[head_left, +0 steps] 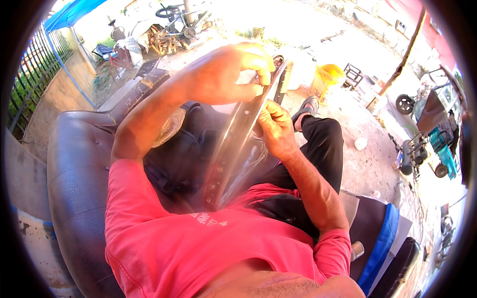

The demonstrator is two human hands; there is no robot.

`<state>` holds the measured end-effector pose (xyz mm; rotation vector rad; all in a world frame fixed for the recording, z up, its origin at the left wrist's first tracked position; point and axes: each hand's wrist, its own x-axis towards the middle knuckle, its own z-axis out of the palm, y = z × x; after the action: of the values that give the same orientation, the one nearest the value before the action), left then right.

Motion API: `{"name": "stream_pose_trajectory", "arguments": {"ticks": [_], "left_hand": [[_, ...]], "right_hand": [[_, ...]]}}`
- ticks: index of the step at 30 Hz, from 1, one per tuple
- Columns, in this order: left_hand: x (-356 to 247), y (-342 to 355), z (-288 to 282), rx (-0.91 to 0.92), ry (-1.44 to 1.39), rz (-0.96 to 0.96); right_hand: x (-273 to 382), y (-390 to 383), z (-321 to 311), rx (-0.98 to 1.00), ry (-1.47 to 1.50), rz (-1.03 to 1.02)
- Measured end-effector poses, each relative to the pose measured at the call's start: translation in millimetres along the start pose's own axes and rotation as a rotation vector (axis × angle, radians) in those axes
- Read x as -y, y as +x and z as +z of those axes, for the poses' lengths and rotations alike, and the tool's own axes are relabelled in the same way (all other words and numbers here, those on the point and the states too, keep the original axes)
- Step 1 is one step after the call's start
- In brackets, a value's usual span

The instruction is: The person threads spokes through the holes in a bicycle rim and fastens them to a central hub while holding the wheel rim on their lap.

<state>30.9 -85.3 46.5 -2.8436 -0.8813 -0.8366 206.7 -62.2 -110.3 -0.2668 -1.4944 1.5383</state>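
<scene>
My left hand is closed on the upper end of a long, narrow, see-through strip, blurred and running down toward my lap. Just below and to the right, my right hand grips the same strip with curled fingers. A small dark piece shows at the strip's top; I cannot make out what it is. Behind my left forearm, a round straw-coloured object is partly hidden on the dark leather sofa I sit on.
My trousered leg stretches forward, right of the strip. Beyond are a yellow bucket, a pole and wheeled equipment. A railed wall runs along the left; a bicycle and scrap lie at the back.
</scene>
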Motion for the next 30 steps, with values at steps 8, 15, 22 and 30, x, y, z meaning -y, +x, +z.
{"name": "stream_pose_trajectory", "arguments": {"ticks": [8, 15, 22, 30], "left_hand": [[1.8, -0.3, 1.9, -0.035, 0.032, 0.004], [0.5, -1.1, -2.7, 0.049, -0.023, -0.015], [1.1, -3.2, 1.0, 0.013, -0.061, -0.043], [2.4, -1.7, -0.9, 0.019, -0.026, -0.005]], "right_hand": [[1.2, -0.3, 2.0, -0.017, -0.021, 0.006], [2.8, 0.1, 4.4, -0.010, -0.017, 0.003], [-0.3, -1.0, 3.2, -0.011, -0.014, -0.009], [2.1, -0.6, 3.9, -0.009, -0.013, 0.005]]}}
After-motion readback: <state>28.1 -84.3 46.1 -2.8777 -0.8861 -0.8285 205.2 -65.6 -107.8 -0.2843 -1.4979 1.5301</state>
